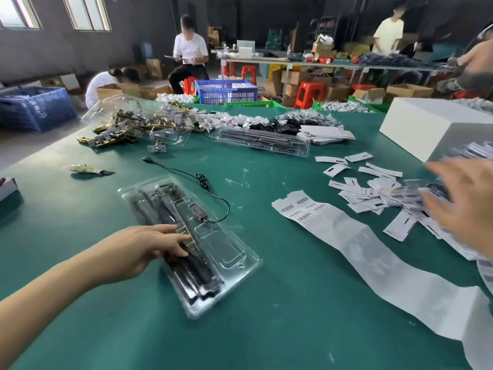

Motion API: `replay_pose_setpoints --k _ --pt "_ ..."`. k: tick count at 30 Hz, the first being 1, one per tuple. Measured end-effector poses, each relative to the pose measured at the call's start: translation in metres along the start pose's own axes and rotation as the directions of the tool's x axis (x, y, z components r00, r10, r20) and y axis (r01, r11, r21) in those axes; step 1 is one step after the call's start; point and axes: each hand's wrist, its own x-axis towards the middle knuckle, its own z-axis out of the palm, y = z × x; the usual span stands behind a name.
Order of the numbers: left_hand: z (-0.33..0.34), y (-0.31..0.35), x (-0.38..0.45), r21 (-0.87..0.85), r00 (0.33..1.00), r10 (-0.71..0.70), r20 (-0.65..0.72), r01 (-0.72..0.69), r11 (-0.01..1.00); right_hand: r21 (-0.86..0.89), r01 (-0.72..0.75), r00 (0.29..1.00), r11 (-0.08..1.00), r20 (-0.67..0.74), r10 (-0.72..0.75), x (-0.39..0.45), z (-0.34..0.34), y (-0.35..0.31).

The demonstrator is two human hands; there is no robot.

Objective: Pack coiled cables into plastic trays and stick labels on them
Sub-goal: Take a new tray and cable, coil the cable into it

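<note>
Left forearm enters from the lower left; left hand [149, 247] lies palm-down on the near-left edge of a clear plastic tray [226, 252]. Fingers straight and close together, tips resting on the black contents; thumb lies by the tray's left side. No pinch visible.

Tray sits diagonally on the green table [266, 316], long axis running from upper left to lower right. Left half holds black cable bundles [186, 268]; right half shows bare moulded recesses. One loose black cable [186, 173] leads out of the tray's far end, loops across the table and ends in a small connector further back.

Right hand [464, 204] at the right edge, motion-blurred, over a scattered heap of small white packets [373, 182]. Fingers appear extended and somewhat spread; whether they hold anything, cannot tell.

Label strip [360, 236]: long white backing paper running from mid-table toward the lower right corner. Barcode labels [301, 206] remain only at its far end; the rest of the backing is bare.

Further back on the table: a second filled clear tray [266, 142], an open clear tray [128, 113] over a pile of brass-coloured hardware [114, 134], a mound of black and white small parts [266, 121], flat white cards [325, 133]. White box [432, 129] at the right.

Background: three people among cardboard cartons, blue crates [226, 92], red stools [309, 93].
</note>
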Motion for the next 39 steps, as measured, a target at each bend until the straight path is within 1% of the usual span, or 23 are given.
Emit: replay_pose_setpoints --k 1,3,5,7,9,12,14,17,19,20,22,23,25,26,27,29,30,32,34,35,36,37,39 --pt "0.0 -0.004 0.0 -0.026 0.999 -0.038 -0.037 0.038 0.999 0.02 0.0 1.0 1.0 -0.013 0.001 -0.005 0.005 -0.026" --pt "0.006 -0.014 0.001 -0.137 0.987 -0.083 -0.141 0.064 0.989 0.169 0.099 0.994 0.981 0.02 -0.104 -0.009 0.008 -0.087" --pt "0.013 -0.017 0.004 -0.243 0.971 -0.125 -0.205 0.074 0.967 0.335 0.192 0.968 0.922 0.091 -0.235 -0.01 0.025 -0.142" --pt "0.02 -0.019 0.009 -0.328 0.964 -0.154 -0.219 0.076 0.942 0.419 0.202 0.93 0.885 0.203 -0.308 -0.002 0.05 -0.189" --pt "0.024 -0.019 0.013 -0.38 0.96 -0.168 -0.223 0.073 0.922 0.39 0.244 0.882 0.888 0.29 -0.371 0.009 0.079 -0.227" --pt "0.026 -0.022 0.014 -0.409 0.954 -0.195 -0.226 0.089 0.908 0.231 0.422 0.811 0.877 0.336 -0.479 0.027 0.111 -0.262" --pt "0.02 -0.02 0.016 -0.394 0.958 -0.217 -0.19 0.128 0.91 0.161 0.533 0.771 0.831 0.311 -0.555 0.038 0.122 -0.264" --pt "-0.001 -0.01 0.031 -0.261 0.949 -0.298 -0.103 0.263 0.929 0.193 0.643 0.695 0.742 0.26 -0.67 0.041 0.12 -0.25" --pt "-0.015 0.007 0.053 -0.145 0.922 -0.365 -0.13 0.347 0.927 0.229 0.688 0.668 0.689 0.173 -0.724 0.03 0.106 -0.24" --pt "-0.017 0.017 0.069 -0.153 0.907 -0.378 -0.185 0.353 0.923 0.226 0.694 0.677 0.684 0.12 -0.726 0.021 0.1 -0.237" --pt "-0.016 0.04 0.101 -0.251 0.877 -0.401 -0.265 0.339 0.907 0.248 0.66 0.706 0.709 0.118 -0.698 0.002 0.09 -0.237" --pt "-0.014 0.052 0.12 -0.241 0.877 -0.415 -0.244 0.359 0.901 0.247 0.642 0.718 0.726 0.139 -0.682 -0.008 0.087 -0.238" --pt "-0.003 0.074 0.159 -0.102 0.892 -0.445 -0.083 0.437 0.894 0.336 0.55 0.733 0.764 0.244 -0.635 -0.025 0.085 -0.242" --pt "0.006 0.083 0.175 -0.045 0.875 -0.483 0.002 0.483 0.875 0.4 0.492 0.738 0.773 0.279 -0.614 -0.032 0.085 -0.241" --pt "0.013 0.09 0.188 -0.015 0.856 -0.516 0.027 0.517 0.856 0.458 0.458 0.737 0.762 0.284 -0.614 -0.037 0.084 -0.238" --pt "0.024 0.102 0.208 0.011 0.834 -0.551 -0.033 0.552 0.834 0.567 0.441 0.739 0.695 0.21 -0.64 -0.042 0.08 -0.23" --pt "0.027 0.106 0.212 0.035 0.833 -0.549 -0.066 0.552 0.833 0.618 0.426 0.759 0.66 0.153 -0.633 -0.044 0.079 -0.223" --pt "0.03 0.111 0.218 0.033 0.838 -0.54 -0.084 0.544 0.839 0.674 0.33 0.868 0.66 0.057 -0.493 -0.041 0.08 -0.206" --pt "0.027 0.112 0.217 -0.035 0.864 -0.5 -0.057 0.499 0.866 0.725 0.067 0.987 0.685 0.053 -0.152 -0.033 0.085 -0.188" --pt "0.025 0.111 0.214 -0.107 0.884 -0.464 -0.056 0.457 0.883 0.76 -0.083 0.996 0.645 0.077 0.038 -0.027 0.088 -0.179" --pt "0.022 0.11 0.21 -0.223 0.903 -0.425 -0.06 0.403 0.888 0.775 -0.197 0.978 0.601 0.115 0.172 -0.02 0.093 -0.169" --pt "0.019 0.11 0.204 -0.371 0.926 -0.372 -0.057 0.326 0.869 0.765 -0.27 0.959 0.585 0.161 0.232 -0.012 0.097 -0.16" --pt "0.01 0.113 0.188 -0.646 0.981 -0.188 -0.045 0.115 0.754 0.717 -0.318 0.947 0.62 0.277 0.165 0.0 0.102 -0.149"
